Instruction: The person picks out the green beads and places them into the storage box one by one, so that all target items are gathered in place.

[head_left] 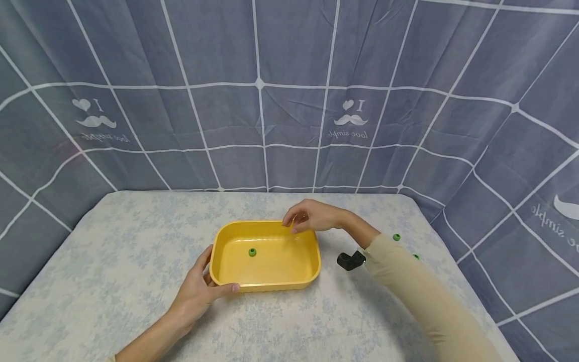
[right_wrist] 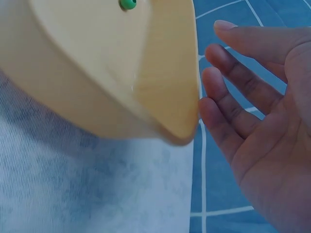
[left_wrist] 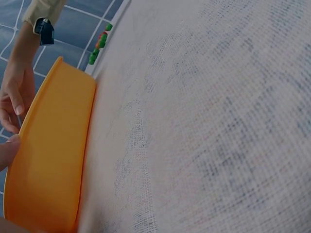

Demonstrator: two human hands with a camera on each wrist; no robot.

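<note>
Your yellow tray (head_left: 312, 261) sits at the frame's centre on the table (head_left: 113, 261), with bare cloth left and below it. Your left hand (head_left: 199, 289) grips its lower-left corner. Your right hand (head_left: 312, 217) hovers relaxed and empty over the upper rim. One green bead (head_left: 252, 252) lies inside; more beads (head_left: 396, 237) rest near the right edge.

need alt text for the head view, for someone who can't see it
A person's left hand grips the near left corner of a yellow tray on a pale floral tablecloth, while the right hand hovers open over the tray's far rim. One green bead lies in the tray; two more lie on the cloth at the right.
</note>
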